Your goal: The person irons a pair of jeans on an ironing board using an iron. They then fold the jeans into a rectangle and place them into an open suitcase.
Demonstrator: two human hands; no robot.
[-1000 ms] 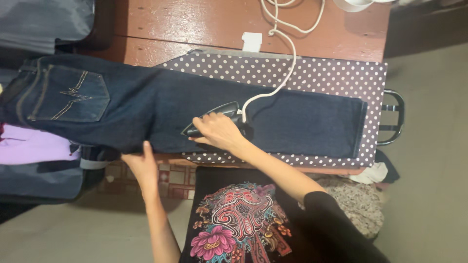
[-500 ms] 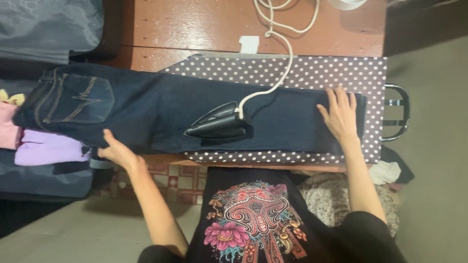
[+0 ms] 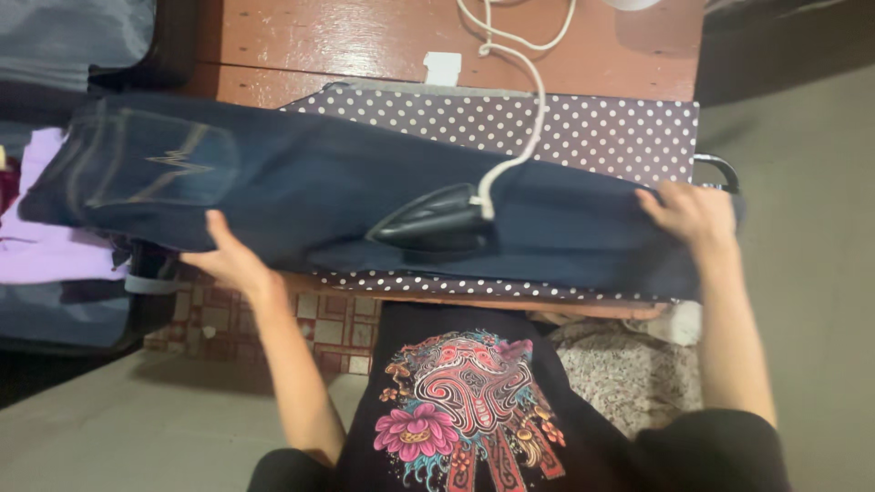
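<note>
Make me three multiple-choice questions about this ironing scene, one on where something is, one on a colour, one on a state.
1. Where does the iron sit?
A. on the jeans
B. on the floor
C. in the right hand

2. What colour is the iron's cord?
A. red
B. white
C. black

3. What is the right hand doing?
A. holding the iron
B. hanging free
C. resting at the jeans' hem end

Answers: 1 A, it rests on the leg, unheld. 2 B, pale against the dotted board cover. 3 C, fingers lie on the denim's end.

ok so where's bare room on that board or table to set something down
Free: the dotted board cover behind the jeans, right of the white cord; also the wooden tabletop left of the cord. Crowded: the board's middle, under jeans, iron and both hands.
</note>
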